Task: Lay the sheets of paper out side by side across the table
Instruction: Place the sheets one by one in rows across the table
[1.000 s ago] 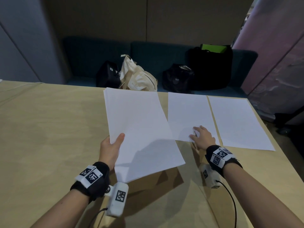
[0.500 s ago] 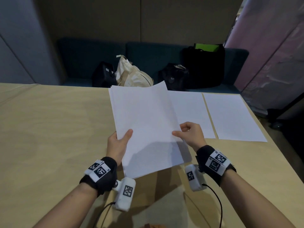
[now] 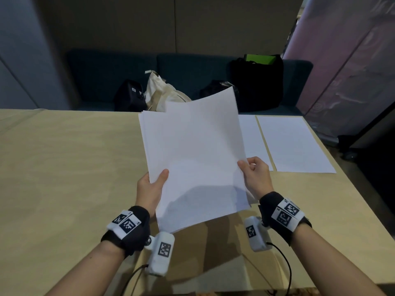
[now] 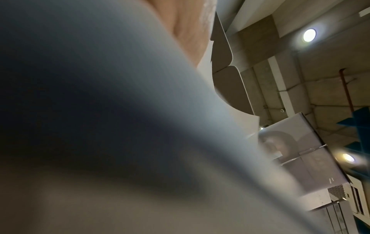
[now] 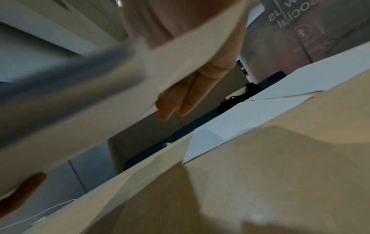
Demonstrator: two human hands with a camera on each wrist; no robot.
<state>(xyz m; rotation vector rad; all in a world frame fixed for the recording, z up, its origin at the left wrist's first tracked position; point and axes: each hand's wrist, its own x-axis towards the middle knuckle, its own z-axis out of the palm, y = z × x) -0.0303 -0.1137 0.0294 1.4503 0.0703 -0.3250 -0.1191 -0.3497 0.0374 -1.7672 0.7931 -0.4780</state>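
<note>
A stack of white paper sheets [image 3: 192,159] is held tilted above the wooden table [image 3: 64,167]. My left hand [image 3: 150,186] grips its left edge, thumb on top. At the right edge my right hand [image 3: 254,176] pinches the top sheet [image 3: 205,116], whose far corner lifts off the stack. Two single sheets lie flat side by side at the table's right end: one [image 3: 292,144] fully in view, the other [image 3: 252,142] half hidden behind the stack. In the right wrist view, fingers [image 5: 180,101] curl under the paper's edge. The left wrist view is mostly blocked by blurred paper [image 4: 140,126].
Beyond the table's far edge stands a dark bench [image 3: 192,69] with black bags [image 3: 256,82] and a cream tote [image 3: 164,92]. The table's right edge [image 3: 350,189] runs close to the laid sheets. Bare tabletop stretches to the left of the stack.
My right hand left the flat sheet on the table, came to the stack's right edge and pinched the top sheet. The stack rose and tilted up, its top sheet peeling away.
</note>
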